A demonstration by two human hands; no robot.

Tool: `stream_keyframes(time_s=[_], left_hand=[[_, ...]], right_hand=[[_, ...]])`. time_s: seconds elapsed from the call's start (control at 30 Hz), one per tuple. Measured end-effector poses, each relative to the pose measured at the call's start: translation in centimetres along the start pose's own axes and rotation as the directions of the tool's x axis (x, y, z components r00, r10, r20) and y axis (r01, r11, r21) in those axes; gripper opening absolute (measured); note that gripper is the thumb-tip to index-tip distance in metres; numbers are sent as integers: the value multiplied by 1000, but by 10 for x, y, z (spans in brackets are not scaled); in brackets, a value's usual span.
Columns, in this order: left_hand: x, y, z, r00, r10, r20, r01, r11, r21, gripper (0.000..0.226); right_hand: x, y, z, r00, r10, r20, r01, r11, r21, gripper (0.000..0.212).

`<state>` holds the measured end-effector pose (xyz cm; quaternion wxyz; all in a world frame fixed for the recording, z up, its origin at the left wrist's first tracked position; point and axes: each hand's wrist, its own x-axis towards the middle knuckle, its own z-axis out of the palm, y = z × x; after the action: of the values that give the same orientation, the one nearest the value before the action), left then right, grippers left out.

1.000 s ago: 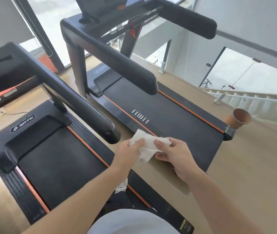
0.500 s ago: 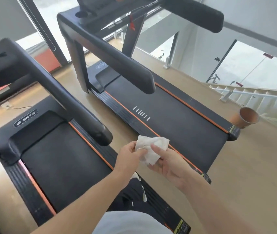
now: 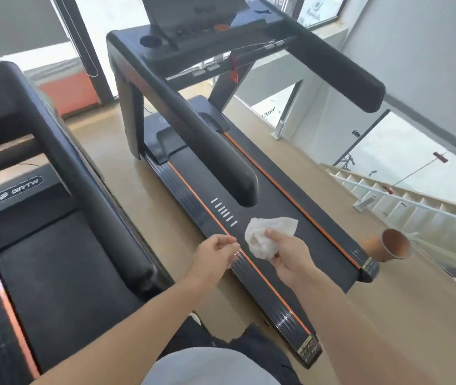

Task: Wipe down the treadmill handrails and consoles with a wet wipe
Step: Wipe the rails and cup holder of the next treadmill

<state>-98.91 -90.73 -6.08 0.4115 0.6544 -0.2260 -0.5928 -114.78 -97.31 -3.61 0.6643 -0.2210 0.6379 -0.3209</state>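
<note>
1. Now that the left hand (image 3: pixel 217 250) has let go, its fingers loosely curled on nothing, the wet wipe (image 3: pixel 267 234) sits bunched in the right hand (image 3: pixel 290 252) alone, pinched under the thumb
2. Both hands hover over the treadmill's deck; the near handrail (image 3: pixel 193 134) lies ahead, untouched
3. Regripping looks finished, so wiping that rail likely comes next

Right treadmill (image 3: pixel 263 207): landmark. Second treadmill (image 3: pixel 54 259) to its left. Console (image 3: pixel 193 31) at its far end. Paper cup (image 3: pixel 395 244) beside its near right corner. Staircase (image 3: pixel 415 195) farther right.
</note>
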Motion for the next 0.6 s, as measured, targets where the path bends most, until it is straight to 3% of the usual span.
stream_keyframes(time_s=[0.23, 0.27, 0.33, 0.4, 0.47, 0.5, 0.53, 0.6], left_hand=[[45, 25, -4, 1000, 18, -26, -16, 998, 68, 16], [54, 28, -3, 999, 23, -41, -20, 998, 63, 16], [73, 34, 1, 995, 19, -98, -17, 1000, 20, 16], [92, 40, 9, 987, 6, -159, -13, 999, -48, 18], [110, 50, 19, 973, -1, -231, -28, 992, -122, 23], [121, 55, 26, 962, -12, -271, -31, 988, -154, 24], [133, 59, 31, 949, -24, -314, -37, 981, -189, 23], [154, 75, 45, 919, -72, -389, -44, 959, -281, 25]], right_hand=[[107, -102, 44, 911, -153, -383, 170, 985, 9, 13], [120, -114, 55, 898, -208, -388, 191, 978, -80, 17], [142, -121, 81, 918, -355, -174, 259, 872, -415, 27], [158, -110, 101, 881, -386, 274, 464, 591, -660, 28], [168, -93, 102, 624, -320, 713, 777, 153, -611, 33], [174, -88, 97, 489, -250, 836, 859, -26, -511, 40], [179, -88, 89, 407, -184, 895, 896, -112, -431, 51], [195, -103, 74, 346, -48, 937, 921, -174, -349, 68]])
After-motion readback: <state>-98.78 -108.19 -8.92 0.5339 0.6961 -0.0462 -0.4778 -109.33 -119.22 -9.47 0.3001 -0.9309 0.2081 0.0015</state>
